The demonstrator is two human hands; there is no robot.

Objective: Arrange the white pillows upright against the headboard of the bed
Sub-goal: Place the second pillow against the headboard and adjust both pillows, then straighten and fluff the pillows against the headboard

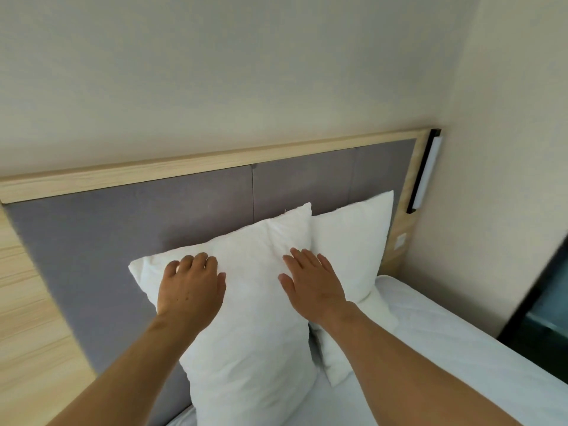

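Two white pillows stand upright against the grey padded headboard [123, 241], which has a light wooden frame. The nearer pillow [252, 333] overlaps the left edge of the farther pillow [350, 241]. My left hand [190, 284] lies on the nearer pillow's upper left part, its fingers curled over the top edge. My right hand [313, 281] rests flat with spread fingers on the same pillow's upper right part, close to where the two pillows meet. Neither hand grips anything.
The bed [461, 348] has a white sheet and runs to the lower right. A wooden panel [24, 318] flanks the headboard at left. A slim wall lamp [427, 173] and a switch plate [400, 241] sit at the headboard's right end. A dark object [544, 302] stands at right.
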